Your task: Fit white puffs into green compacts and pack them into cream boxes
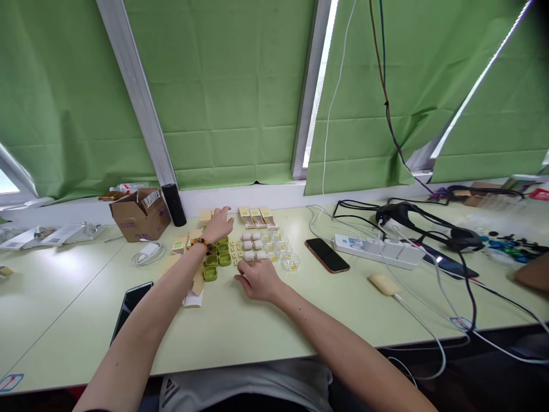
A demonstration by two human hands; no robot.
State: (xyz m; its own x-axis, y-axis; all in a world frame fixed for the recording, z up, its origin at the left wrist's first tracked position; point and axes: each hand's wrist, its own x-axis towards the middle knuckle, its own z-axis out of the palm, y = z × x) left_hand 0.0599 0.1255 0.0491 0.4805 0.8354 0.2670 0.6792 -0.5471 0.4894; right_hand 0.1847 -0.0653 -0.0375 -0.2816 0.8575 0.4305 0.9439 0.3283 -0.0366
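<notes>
My left hand [218, 225], with a beaded bracelet [202, 245] at its wrist, reaches over the back of the green square cups [211, 273]. Its fingers are stretched out and apart, with nothing visible in them. My right hand [258, 280] is curled at the near end of the small yellow pieces [235, 255]; its palm side is hidden, so I cannot see what it may hold. Beside it lie several pale pinkish cylinders [247, 245] and clear cups with yellow centres [290, 262]. Three small open cardboard boxes [256, 217] stand behind them. More such boxes [179, 245] are partly covered by my left arm.
A phone [327, 255] and a white power strip [377, 250] with cables lie to the right, near a black headset [429, 226]. At left are another phone [131, 303], a white charger [148, 252], a cardboard carton [140, 217] and a black cylinder [174, 205].
</notes>
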